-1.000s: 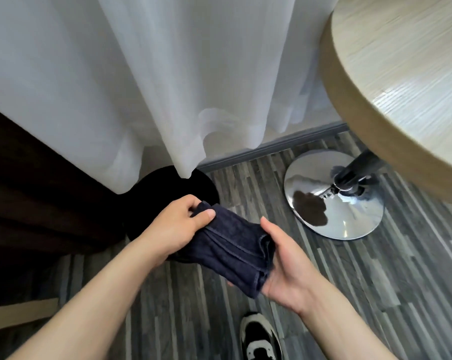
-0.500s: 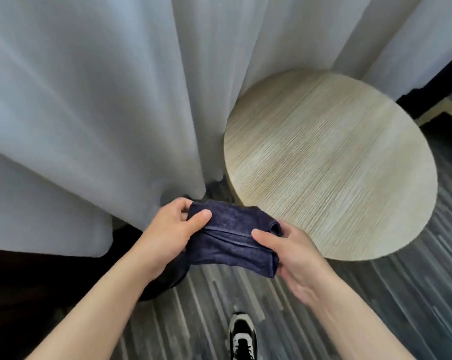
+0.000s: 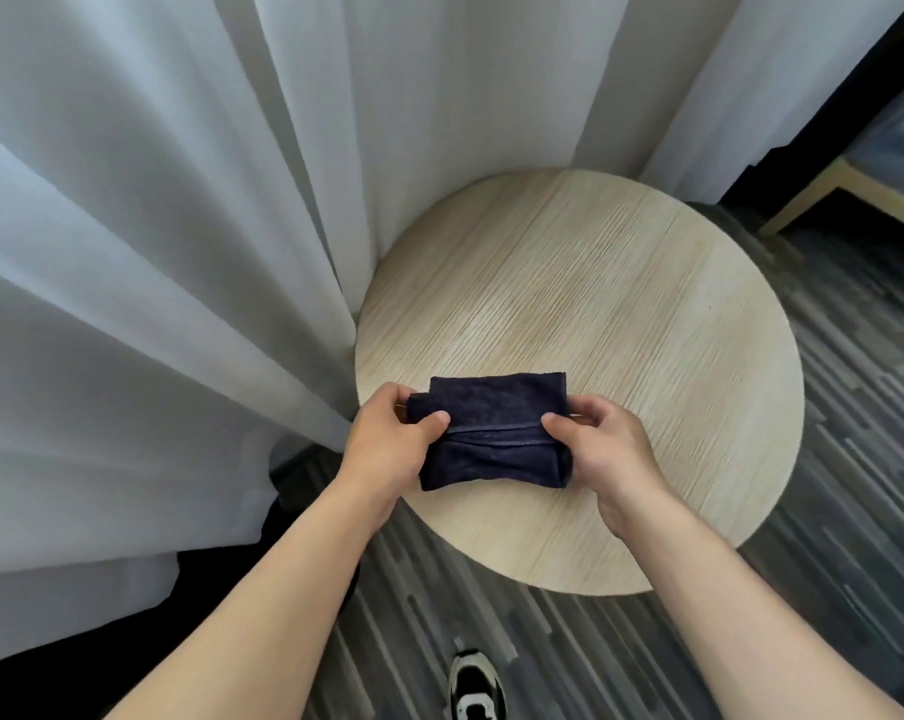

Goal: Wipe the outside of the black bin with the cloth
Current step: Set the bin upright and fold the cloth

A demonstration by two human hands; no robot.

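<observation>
A folded dark navy cloth [image 3: 491,433] is over the near left part of the round wooden table [image 3: 621,330]. My left hand [image 3: 387,444] pinches its left end and my right hand [image 3: 603,439] pinches its right end. The black bin [image 3: 278,517] shows only as a dark shape on the floor below my left forearm, mostly hidden by the white curtain [image 3: 154,304] and my arm.
White curtains hang along the left and back, touching the table's far and left edge. Grey striped wood floor [image 3: 855,459] lies around the table. A black and white shoe [image 3: 473,688] is at the bottom. A wooden furniture leg [image 3: 824,194] stands at the upper right.
The view rose from the floor and bin to the tabletop. Both hands carried the folded cloth up and right, from beside the bin to over the table.
</observation>
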